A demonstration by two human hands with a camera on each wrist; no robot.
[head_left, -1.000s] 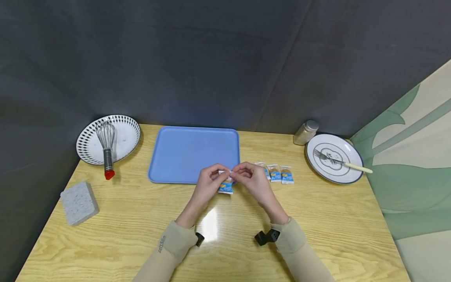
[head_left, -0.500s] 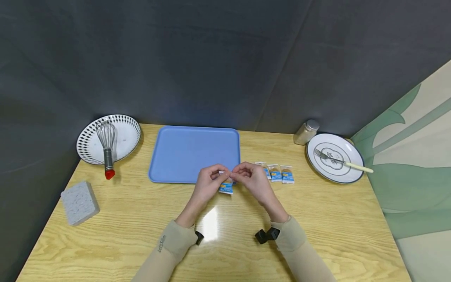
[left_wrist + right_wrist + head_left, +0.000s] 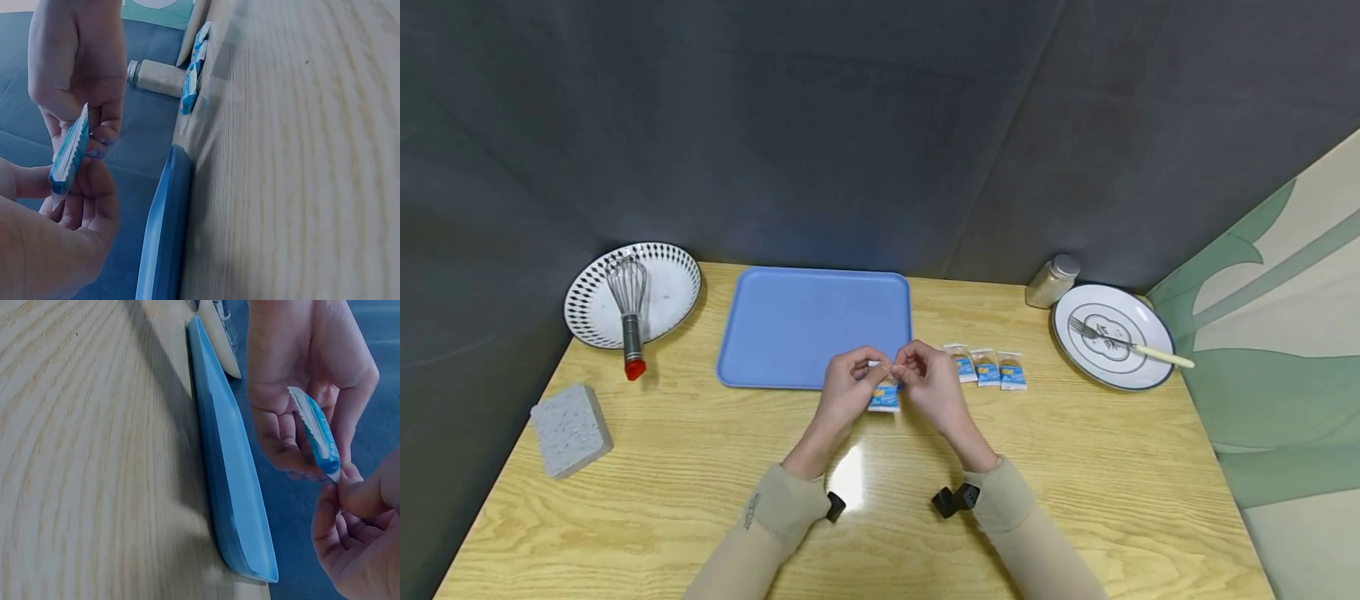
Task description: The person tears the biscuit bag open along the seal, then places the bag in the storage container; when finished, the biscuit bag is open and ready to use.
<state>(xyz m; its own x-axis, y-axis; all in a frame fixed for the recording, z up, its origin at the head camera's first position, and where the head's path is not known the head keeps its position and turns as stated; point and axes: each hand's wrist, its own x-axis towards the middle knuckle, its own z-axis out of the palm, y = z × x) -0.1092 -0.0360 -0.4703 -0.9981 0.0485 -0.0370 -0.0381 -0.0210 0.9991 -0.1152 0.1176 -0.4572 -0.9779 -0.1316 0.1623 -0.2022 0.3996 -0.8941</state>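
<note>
Both hands hold one small blue-and-white snack packet (image 3: 884, 395) above the table, just in front of the blue tray (image 3: 790, 321). My left hand (image 3: 877, 375) pinches the packet's top edge from the left. From the right, my right hand (image 3: 899, 375) pinches the same edge, fingertips almost meeting. The left wrist view has the packet (image 3: 69, 153) edge-on between the left hand (image 3: 75, 187) and the right hand (image 3: 94, 134). In the right wrist view the packet (image 3: 315, 431) hangs between the right hand (image 3: 350, 487) and the left hand (image 3: 294, 450).
Three more packets (image 3: 987, 367) lie in a row right of the hands. Further right are a shaker bottle (image 3: 1051, 282) and a white plate (image 3: 1078, 358) with a fork (image 3: 1131, 347). At the far left, a patterned plate (image 3: 670, 287) holds a whisk (image 3: 628, 312); a grey sponge (image 3: 569, 429) lies nearer.
The right hand has shifted slightly left, closing in on the left hand, and both forearms have drawn inward. The packet stays pinched in much the same place.
</note>
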